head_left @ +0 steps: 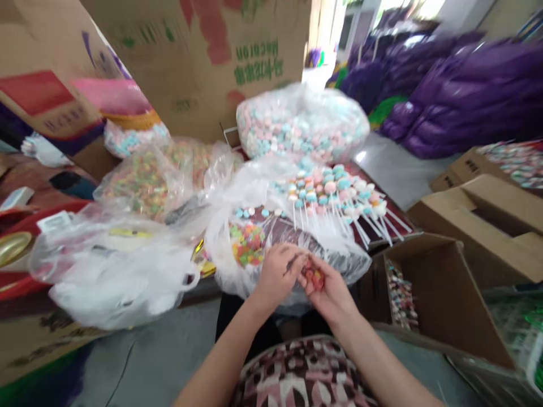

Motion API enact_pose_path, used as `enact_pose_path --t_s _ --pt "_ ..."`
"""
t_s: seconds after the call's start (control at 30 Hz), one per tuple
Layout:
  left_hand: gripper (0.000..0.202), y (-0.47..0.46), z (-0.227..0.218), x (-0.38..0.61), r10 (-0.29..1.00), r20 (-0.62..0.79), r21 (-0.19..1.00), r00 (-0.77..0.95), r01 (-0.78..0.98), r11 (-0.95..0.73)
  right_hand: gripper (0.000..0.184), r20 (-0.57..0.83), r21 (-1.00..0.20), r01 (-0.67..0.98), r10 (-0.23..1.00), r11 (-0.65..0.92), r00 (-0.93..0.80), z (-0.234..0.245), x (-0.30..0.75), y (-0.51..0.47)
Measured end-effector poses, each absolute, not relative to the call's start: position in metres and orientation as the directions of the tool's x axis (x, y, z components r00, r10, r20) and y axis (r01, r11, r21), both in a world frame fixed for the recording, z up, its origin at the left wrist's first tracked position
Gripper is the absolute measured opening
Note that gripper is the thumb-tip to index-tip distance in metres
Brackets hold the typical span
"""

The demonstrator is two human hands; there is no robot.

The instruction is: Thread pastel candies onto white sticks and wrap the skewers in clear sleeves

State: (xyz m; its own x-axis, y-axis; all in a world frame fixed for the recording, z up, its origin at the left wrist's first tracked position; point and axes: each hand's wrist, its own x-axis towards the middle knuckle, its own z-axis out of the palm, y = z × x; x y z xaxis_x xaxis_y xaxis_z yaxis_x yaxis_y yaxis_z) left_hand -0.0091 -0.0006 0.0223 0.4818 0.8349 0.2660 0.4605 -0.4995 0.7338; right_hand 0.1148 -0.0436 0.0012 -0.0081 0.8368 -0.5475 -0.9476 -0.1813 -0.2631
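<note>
My right hand (333,291) is curled around several small red and yellow gummy candies (313,276), which show between palm and fingers. Against it, my left hand (278,271) has its fingertips pressed together; whatever they pinch is too small and blurred to make out. Just left of the hands, a loose pile of multicoloured gummy candies (247,243) lies on clear plastic. Small blue and white candies (265,212) sit in a row behind the pile. To the right lies a bunch of pastel marshmallow sticks (339,192), their white sticks pointing towards me.
A big bag of pastel marshmallows (301,124) stands at the back, with a bag of gummies (156,175) to its left. White plastic bags (123,288) cover the left side. Open cardboard boxes (449,288) stand on the right. Purple sacks (475,102) are piled beyond.
</note>
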Motion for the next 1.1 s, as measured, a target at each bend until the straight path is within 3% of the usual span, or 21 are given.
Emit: enact_pose_path --t_s 0.3,0.63,0.8,1.0,1.1 --pt "0.027 0.013 0.011 -0.021 0.873 0.333 0.745 0.356 0.468 -0.475 0.008 -0.579 -0.199 -0.956 0.813 -0.214 -0.062 0.012 0.118 -0.043" --pt "0.023 0.010 -0.028 -0.021 0.745 0.529 0.467 0.405 0.595 -0.655 0.018 -0.541 -0.180 -0.961 0.837 -0.209 -0.081 0.016 0.123 -0.044" --pt "0.021 0.020 -0.024 -0.031 0.752 0.523 0.483 0.400 0.588 -0.649 0.027 -0.525 -0.180 -0.968 0.849 -0.176 -0.057 0.022 0.136 -0.050" --pt "0.020 0.043 0.015 -0.026 0.773 0.502 0.529 0.388 0.569 -0.629 0.037 -0.587 -0.180 -0.981 0.808 -0.070 0.050 0.027 0.187 -0.075" --pt "0.020 0.050 0.031 -0.014 0.768 0.485 0.540 0.418 0.547 -0.639 0.034 -0.622 -0.180 -0.983 0.779 -0.038 0.084 0.017 0.220 -0.090"
